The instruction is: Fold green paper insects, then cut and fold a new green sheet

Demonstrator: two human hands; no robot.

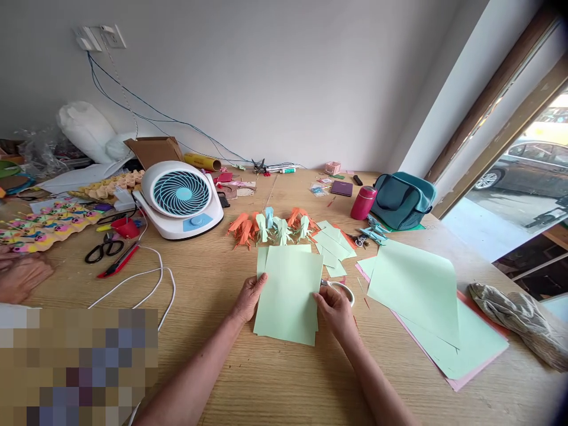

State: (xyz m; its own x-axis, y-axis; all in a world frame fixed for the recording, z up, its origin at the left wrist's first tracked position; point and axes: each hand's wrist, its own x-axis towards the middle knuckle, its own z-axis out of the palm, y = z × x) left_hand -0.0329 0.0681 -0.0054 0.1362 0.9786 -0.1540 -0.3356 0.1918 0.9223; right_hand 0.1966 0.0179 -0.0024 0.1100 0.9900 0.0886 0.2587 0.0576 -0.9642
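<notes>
Several pale green paper sheets (290,296), stacked unevenly, are held just above the table in front of me. My left hand (251,297) grips their left edge, thumb on top. At the right edge, my right hand (332,305) pinches the paper between thumb and fingers. White-handled scissors (349,291) show partly behind my right hand; whether it touches them is unclear. Beyond the sheets stand folded paper figures in orange (242,229), pale green (282,231) and blue (269,216). Smaller green paper pieces (335,242) lie to their right.
Larger green sheets (415,290) lie on the right, near a crumpled cloth (519,313). A red flask (363,203) and teal bag (403,201) stand behind. On the left are a fan (180,198), black scissors (105,248), a cutter (119,261), a cable (171,290) and another person's hand (24,275).
</notes>
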